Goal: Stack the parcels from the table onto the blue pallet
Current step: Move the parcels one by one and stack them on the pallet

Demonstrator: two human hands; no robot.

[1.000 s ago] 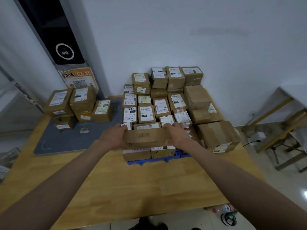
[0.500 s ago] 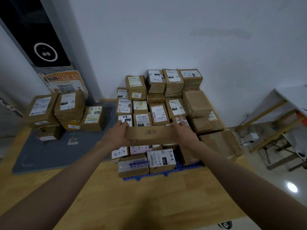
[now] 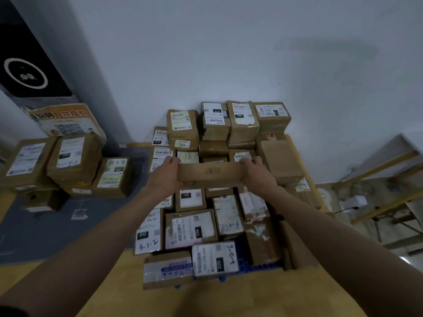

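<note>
- The stack of parcels (image 3: 219,179) on the blue pallet (image 3: 242,274) fills the centre of the frame and now looms larger than a second ago; we read that as us having stepped in close, so the blue edge shows only at the lower centre.
- The flat brown parcel (image 3: 209,175) we carry has risen from the front row to the middle of the frame, over the stack's middle rows and apart from the boxes below. We judge it is heading for a slot further back or higher up.
- Our left hand (image 3: 166,173) grips the parcel's left end, fingers curled over its top edge.
- Our right hand (image 3: 257,175) grips the right end the same way, fingertips hooked over the far side; the hold looks unchanged.
- The waiting parcels (image 3: 68,163) sit at the left of the frame on the grey mat (image 3: 34,229), so several trips remain.
- The wooden table (image 3: 206,300) shows along the bottom edge.
</note>
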